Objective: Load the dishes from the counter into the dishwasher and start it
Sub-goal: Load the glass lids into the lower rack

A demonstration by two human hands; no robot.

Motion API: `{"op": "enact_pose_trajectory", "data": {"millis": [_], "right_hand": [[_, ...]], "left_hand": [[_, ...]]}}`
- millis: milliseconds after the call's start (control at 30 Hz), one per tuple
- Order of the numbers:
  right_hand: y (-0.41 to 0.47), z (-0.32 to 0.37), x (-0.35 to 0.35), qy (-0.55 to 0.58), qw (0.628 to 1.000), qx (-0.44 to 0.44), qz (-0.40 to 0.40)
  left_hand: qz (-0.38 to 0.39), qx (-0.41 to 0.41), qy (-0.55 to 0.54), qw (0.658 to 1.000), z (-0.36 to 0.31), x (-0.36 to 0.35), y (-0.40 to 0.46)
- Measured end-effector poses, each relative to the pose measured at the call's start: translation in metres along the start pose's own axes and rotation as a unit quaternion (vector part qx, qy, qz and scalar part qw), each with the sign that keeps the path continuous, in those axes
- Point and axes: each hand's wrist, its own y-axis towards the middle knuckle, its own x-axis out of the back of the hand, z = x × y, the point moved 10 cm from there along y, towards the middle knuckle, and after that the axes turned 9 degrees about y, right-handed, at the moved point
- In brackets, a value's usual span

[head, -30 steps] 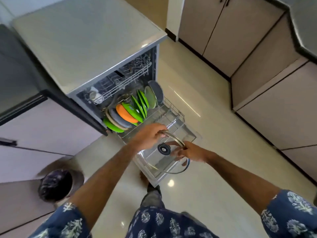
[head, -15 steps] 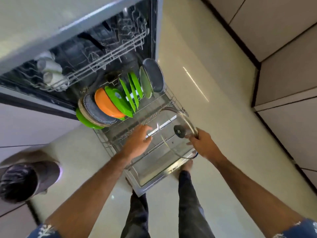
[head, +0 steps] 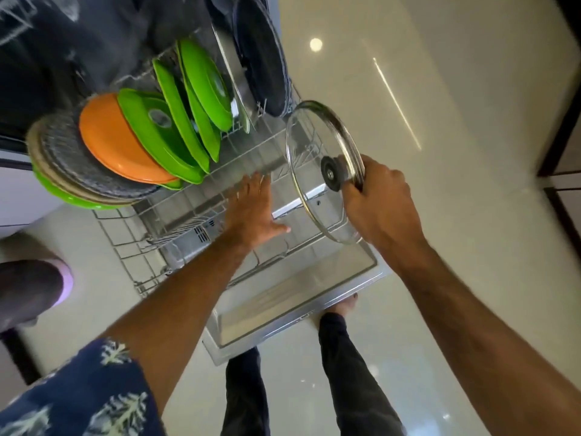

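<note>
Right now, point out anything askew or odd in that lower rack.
Nothing stands out. The orange plate and green plates lean in their slots as racked; the right hand holds the glass lid on edge above the bare rack section.

You are looking at bright green plates (head: 201, 89) standing in the silver-grey wire rack (head: 132, 247), with one orange plate (head: 116, 143) among them. Behind the orange one sits a speckled grey plate (head: 72, 165) with a beige rim, and a lime-green edge shows under it. The glass lid (head: 317, 146) is clear with a steel-coloured band and a black knob (head: 331, 173). Your sleeve (head: 78, 394) is navy with a pale leaf print. The floor (head: 440, 152) is glossy cream, your trousers (head: 355, 379) dark.
</note>
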Motion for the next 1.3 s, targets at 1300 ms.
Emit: {"op": "enact_pose_trajectory", "data": {"millis": [1300], "right_hand": [[0.009,-0.018,-0.081,-0.005,0.982,0.009,0.188]], "left_hand": [[-0.027,0.009,0.048,0.998,0.0,0.025,-0.049]]}}
